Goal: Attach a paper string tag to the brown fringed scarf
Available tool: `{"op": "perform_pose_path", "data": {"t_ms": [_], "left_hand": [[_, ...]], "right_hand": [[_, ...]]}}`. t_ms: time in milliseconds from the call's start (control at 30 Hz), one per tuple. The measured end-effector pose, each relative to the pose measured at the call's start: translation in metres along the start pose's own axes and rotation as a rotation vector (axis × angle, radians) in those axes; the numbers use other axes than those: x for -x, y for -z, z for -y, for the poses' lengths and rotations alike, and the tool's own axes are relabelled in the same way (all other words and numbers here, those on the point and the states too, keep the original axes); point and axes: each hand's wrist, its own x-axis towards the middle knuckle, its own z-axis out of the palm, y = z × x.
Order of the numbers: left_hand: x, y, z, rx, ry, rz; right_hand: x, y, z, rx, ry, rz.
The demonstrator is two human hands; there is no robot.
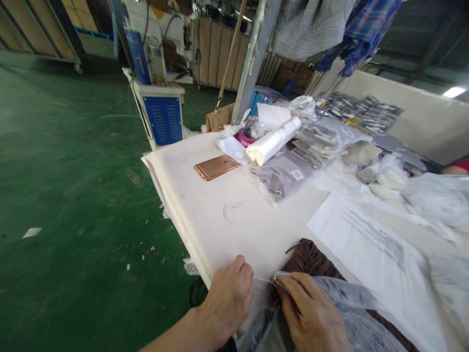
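Note:
A dark brown ribbed garment (309, 259) lies at the near edge of the white table (205, 205), partly inside a clear plastic bag (351, 313). My left hand (229, 300) is closed in a pinch on the bag's thin edge (264, 279) near the table's rim. My right hand (311, 313) rests over the bag and garment, its fingertips pinched on the same bag edge just right of the left hand. The lower part of the garment is hidden under the bag and my hands.
A rose-gold phone (216, 166) lies mid-table. Behind it are a roll of clear bags (274, 141), bagged dark garments (284, 176) and several more packets. A printed white sheet (370, 239) lies right. Green floor drops left; a blue-fronted machine (163, 115) stands beyond.

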Motion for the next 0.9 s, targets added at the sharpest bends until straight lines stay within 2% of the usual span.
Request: {"op": "perform_pose_path", "data": {"t_ms": [167,300,400,567,633,733,800,900], "left_hand": [[0.01,0.002,0.002,0.083,0.016,-0.131],[0.011,0.005,0.002,0.13,0.017,-0.17],[0.011,0.005,0.003,0.143,0.024,-0.196],[0.01,0.006,0.003,0.261,0.06,-0.181],[0.007,0.007,0.001,0.41,0.043,-0.17],[-0.001,0.005,-0.004,0.638,0.028,-0.086],[-0.008,0.003,-0.008,0.697,0.047,-0.047],[-0.015,0.001,-0.011,0.72,0.064,-0.094]], "right_hand": [[-0.011,-0.004,0.011,0.007,0.015,0.034],[-0.018,-0.01,0.016,-0.031,0.002,0.085],[-0.021,-0.013,0.018,-0.059,0.008,0.04],[-0.022,-0.012,0.019,-0.028,0.035,-0.069],[-0.02,-0.012,0.018,-0.034,0.036,-0.078],[-0.018,-0.013,0.015,-0.053,0.031,-0.062],[-0.018,-0.013,0.014,-0.076,0.021,-0.051],[-0.017,-0.005,0.011,-0.123,-0.001,-0.045]]}}
